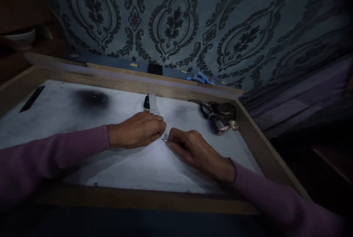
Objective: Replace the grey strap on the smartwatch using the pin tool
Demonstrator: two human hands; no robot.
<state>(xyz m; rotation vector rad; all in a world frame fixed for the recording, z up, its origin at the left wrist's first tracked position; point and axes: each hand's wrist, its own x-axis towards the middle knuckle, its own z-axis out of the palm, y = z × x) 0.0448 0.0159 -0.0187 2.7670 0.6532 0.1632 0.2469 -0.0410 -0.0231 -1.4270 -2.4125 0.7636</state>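
Inside a rectangular brown wooden tray [149, 198], a right hand [197, 149] pinches a slim silvery metallic piece [164, 140], best held lightly and steadily, near a curled left hand [135, 130] whose hold cannot be told, with a white-strapped, dark-faced watch [152, 103] just beyond.

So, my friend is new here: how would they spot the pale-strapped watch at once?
Find the wooden-sided tray with the white base. About midway along its far side, just beyond the left hand, is the pale-strapped watch. Its light strap sets it apart from the dark tangle of bands in the far right corner.
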